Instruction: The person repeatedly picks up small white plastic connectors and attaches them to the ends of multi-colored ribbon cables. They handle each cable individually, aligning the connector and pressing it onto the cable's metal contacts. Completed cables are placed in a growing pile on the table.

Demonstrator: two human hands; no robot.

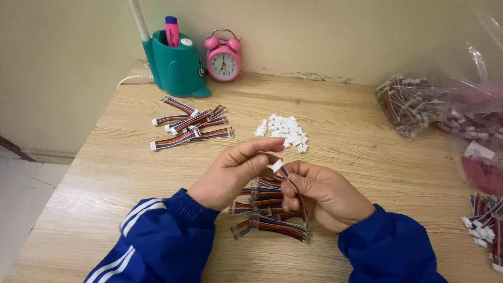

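Left hand [233, 175]: pinched on white connector [277, 166], near desk [367, 157] front edge.
Right hand [325, 194]: clamped on ribbon cable [293, 184].
Beneath: loose cable pile [270, 209].

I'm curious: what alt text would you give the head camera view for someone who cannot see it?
Two hands in blue sleeves, left hand and right hand, together pinch a small white plastic connector on a multicoloured ribbon cable above a pile of loose ribbon cables on a pale wooden table. Behind lie finished cables, a heap of white connectors, a pink alarm clock and a teal pen holder.
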